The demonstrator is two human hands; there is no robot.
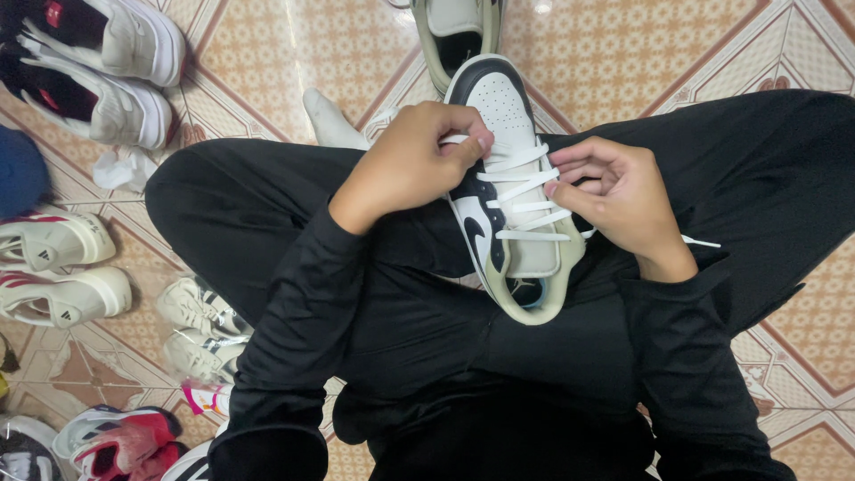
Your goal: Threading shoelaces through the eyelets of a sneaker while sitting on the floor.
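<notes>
At the far left, two pale sneakers (107, 71) with dark red-lined openings lie side by side on the patterned tile floor (285, 53), a crumpled white paper (125, 167) just near of them and a blue cloth (18, 174) at the frame's edge. Nearer, a cream pair with red stripes (58, 267) sits against the left edge, then two small whitish shoes (200, 330), a little pink-and-white packet (207, 398) and a red-and-white sneaker (120, 441) at the near left corner. This whole left strip is crowded, leaving only narrow gaps of tile.

In the middle, the person sits cross-legged in black clothing. The left hand (410, 165) is curled closed, fingertips pinching a white lace (521, 178) at the upper eyelets. The black, white and beige sneaker (508, 191) rests on the lap, toe pointing far, heel near. The right hand (614, 196) is half closed against the shoe's right side, fingers bent onto the laces; a loose lace end (699, 240) trails right across the black trouser leg.

Far of the shoe's toe lies its beige mate (454, 36), cut off by the top edge. To the right, the tiles lie open beyond the knee.
</notes>
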